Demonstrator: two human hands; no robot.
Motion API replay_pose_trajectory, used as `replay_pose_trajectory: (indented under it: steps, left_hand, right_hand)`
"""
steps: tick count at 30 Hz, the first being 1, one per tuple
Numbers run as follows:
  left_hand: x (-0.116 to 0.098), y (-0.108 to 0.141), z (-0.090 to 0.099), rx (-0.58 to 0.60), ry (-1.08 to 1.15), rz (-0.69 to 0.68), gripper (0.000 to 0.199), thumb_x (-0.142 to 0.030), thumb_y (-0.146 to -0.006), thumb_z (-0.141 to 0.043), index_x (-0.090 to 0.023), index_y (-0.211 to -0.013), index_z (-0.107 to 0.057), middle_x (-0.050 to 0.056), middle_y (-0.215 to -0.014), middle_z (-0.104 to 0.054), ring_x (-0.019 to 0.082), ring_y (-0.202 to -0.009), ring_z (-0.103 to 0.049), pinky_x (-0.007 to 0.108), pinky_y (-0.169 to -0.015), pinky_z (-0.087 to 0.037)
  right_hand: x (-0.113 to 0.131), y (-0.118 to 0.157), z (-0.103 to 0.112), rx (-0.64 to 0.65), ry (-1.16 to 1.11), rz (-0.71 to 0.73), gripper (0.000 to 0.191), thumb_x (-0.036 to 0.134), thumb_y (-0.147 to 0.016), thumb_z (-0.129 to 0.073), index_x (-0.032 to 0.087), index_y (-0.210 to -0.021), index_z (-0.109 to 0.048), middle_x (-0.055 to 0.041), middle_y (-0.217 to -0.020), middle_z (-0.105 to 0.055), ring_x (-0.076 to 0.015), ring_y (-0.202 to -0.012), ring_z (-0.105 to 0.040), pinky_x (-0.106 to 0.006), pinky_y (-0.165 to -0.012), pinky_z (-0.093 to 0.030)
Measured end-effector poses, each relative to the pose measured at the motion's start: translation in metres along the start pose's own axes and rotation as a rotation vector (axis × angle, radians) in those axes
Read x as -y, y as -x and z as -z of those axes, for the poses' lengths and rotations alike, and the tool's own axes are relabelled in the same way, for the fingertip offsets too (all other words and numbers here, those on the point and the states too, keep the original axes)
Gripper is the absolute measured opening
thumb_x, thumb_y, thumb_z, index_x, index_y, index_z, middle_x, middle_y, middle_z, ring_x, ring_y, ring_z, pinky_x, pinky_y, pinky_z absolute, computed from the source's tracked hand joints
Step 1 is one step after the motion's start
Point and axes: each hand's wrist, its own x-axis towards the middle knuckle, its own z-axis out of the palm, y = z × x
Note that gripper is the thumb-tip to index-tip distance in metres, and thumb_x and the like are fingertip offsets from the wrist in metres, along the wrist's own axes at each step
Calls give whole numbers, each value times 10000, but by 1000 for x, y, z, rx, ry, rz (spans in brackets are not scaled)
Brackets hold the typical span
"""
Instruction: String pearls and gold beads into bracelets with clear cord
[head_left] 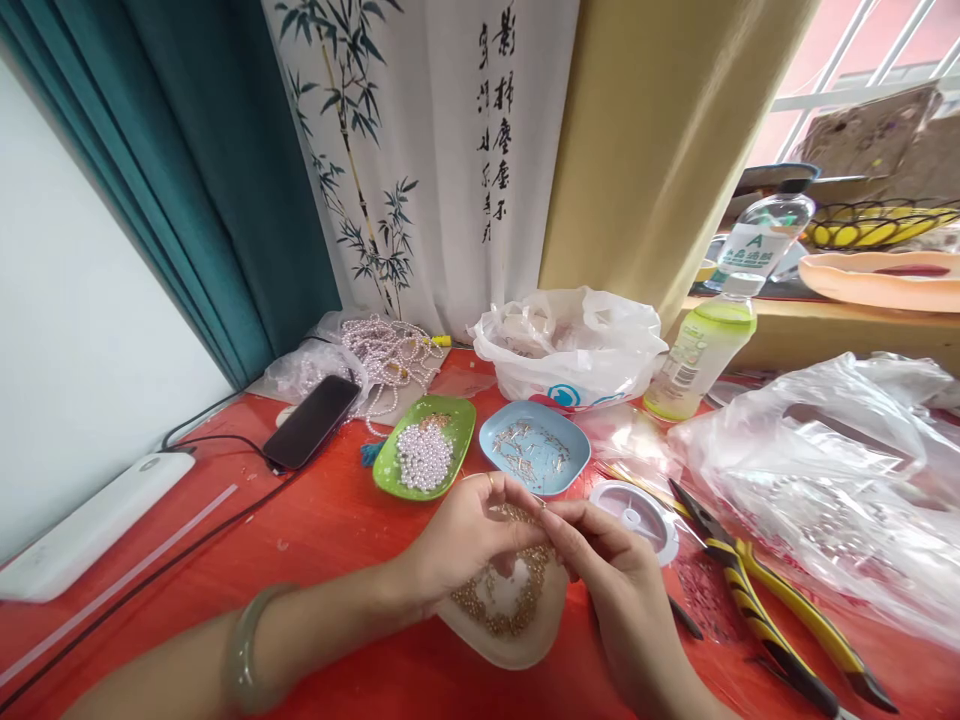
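My left hand (472, 535) and my right hand (619, 565) meet fingertip to fingertip above a pale dish (514, 650) of small gold beads. Both are pinched closed on something tiny at the fingertips, too small to make out. Just behind the hands, a blue dish (577, 440) holds small metallic pieces. A green dish (386, 470) with white pearl beads and a few gold ones stands to its left. Right of the hands, a white spool (664, 545) is partly covered by my right hand.
Yellow-black pliers (750, 600) and clear plastic bags (832, 480) lie right. Behind are a white bag (570, 360), a bottle (701, 350) and pearl strings (390, 350). A phone (313, 420), cables and a white power strip (97, 520) lie left.
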Motion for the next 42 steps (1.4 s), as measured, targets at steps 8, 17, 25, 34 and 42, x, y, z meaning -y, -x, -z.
replay_pose_trajectory:
  steps: [8,17,25,34,42]
  left_hand:
    - [-2,1,0,76,50,110,267,-346,-622,-696,-132,-710,-563,-42,-561,-513,38,-416,-433,151,-395,-344]
    - [1,-2,0,102,183,166,235,-313,-618,-702,-107,-716,-644,14,-619,-596,50,-460,-487,149,-416,-359]
    - [-1,-1,2,19,162,44,161,-271,-687,-630,-111,-691,-616,20,-570,-612,68,-466,-518,180,-480,-405]
    - [-2,-1,3,15,166,43,134,-251,-690,-611,-119,-682,-590,8,-551,-587,68,-472,-499,181,-483,-394]
    - [-3,-1,3,19,88,92,173,-273,-681,-614,-105,-725,-619,24,-598,-595,87,-531,-523,194,-506,-396]
  right_hand:
    - [-4,0,1,-46,70,88,135,332,-724,-617,213,-690,-670,-6,-664,-585,-163,-670,-528,-251,-610,-421]
    - [-3,-2,3,-59,63,93,142,337,-726,-615,211,-687,-669,-24,-688,-599,-180,-695,-543,-274,-643,-436]
    - [1,-7,8,-101,291,261,143,327,-749,-589,213,-719,-671,-22,-664,-600,-172,-646,-544,-272,-585,-435]
    - [-1,-10,9,-106,270,254,210,350,-766,-559,199,-877,-654,-49,-815,-628,-131,-558,-558,-234,-476,-470]
    - [5,-6,5,11,215,170,222,352,-817,-504,173,-829,-636,17,-504,-546,-113,-454,-533,-201,-429,-451]
